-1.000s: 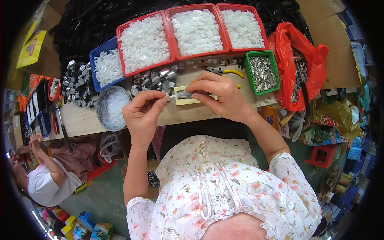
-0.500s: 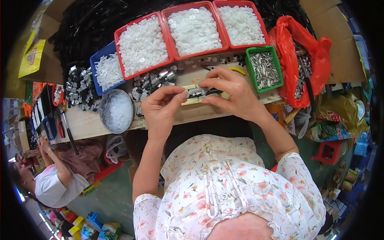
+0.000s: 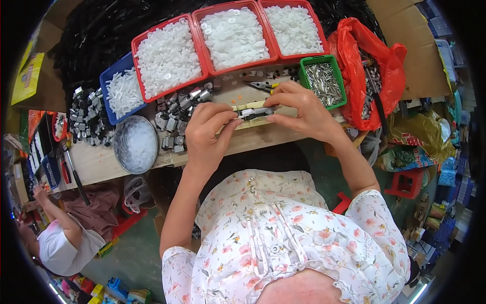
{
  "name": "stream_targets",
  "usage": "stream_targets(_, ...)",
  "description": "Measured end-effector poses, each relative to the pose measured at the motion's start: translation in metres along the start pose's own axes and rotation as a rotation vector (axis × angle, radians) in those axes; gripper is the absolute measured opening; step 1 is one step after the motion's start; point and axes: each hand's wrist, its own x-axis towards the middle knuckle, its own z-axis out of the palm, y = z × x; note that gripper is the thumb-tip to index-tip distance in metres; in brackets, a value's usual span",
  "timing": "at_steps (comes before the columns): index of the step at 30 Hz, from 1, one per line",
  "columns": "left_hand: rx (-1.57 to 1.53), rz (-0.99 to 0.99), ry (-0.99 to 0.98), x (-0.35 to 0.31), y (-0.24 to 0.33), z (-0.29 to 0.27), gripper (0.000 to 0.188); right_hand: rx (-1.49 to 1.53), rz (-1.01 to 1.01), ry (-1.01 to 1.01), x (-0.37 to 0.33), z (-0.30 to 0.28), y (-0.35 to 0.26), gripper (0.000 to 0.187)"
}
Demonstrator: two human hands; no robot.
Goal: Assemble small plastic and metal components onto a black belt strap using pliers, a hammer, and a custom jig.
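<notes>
A: What's being held?

B: One slim piece (image 3: pixel 253 112), straight, grey and black, near the middle of the frame. It sits over a smooth, pale yellow block (image 3: pixel 242 107); I can't tell whether they touch.

A: And the fingers?

B: The left hand (image 3: pixel 210 133) pinches the left end, thumb and forefinger nearly together. The fingers of the right hand (image 3: pixel 302 114) are parted by about the piece's width, gripping its right end.

A: What lies nearest on the bench (image 3: pixel 98 164)?

B: One pair of pliers (image 3: pixel 260 86) just above, and shiny, blocky metal parts (image 3: pixel 179 109) to the left, too jumbled to count. A second heap (image 3: pixel 91 116) of them lies further left.

A: How many containers?

B: Three red plastic trays (image 3: pixel 205 55) across the top, full of small, translucent white pieces. One blue tray (image 3: pixel 105 93) at upper left has slender white pieces; one green tray (image 3: pixel 303 76), right of centre, has thin silvery rods.

A: Anything rounder or softer?

B: One round metal bowl (image 3: pixel 154 147) with whitish bits, left of centre, and one crinkled red bag (image 3: pixel 395 76), upper right.
</notes>
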Motion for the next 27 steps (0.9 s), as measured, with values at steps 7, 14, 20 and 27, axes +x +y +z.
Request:
stream_targets(7, 0.104, 0.066, -0.010, -0.002, -0.012, 0.015, 0.014, -0.095, 0.015, -0.004, -0.009, 0.005, 0.015, 0.029)
stream_targets(14, 0.127, 0.065, -0.019, 0.000, -0.007, 0.022, 0.014, -0.012, 0.007, -0.002, -0.006, 0.019, 0.020, 0.028)
stream_targets(20, 0.154, 0.114, -0.063, 0.008, -0.004, 0.033, 0.014, -0.001, -0.004, 0.073, -0.011, 0.030, 0.023, 0.031)
stream_targets(27, 0.147, 0.127, -0.092, 0.003, -0.009, 0.040, 0.014, 0.094, 0.039, 0.172, -0.014, 0.035, 0.027, 0.028)
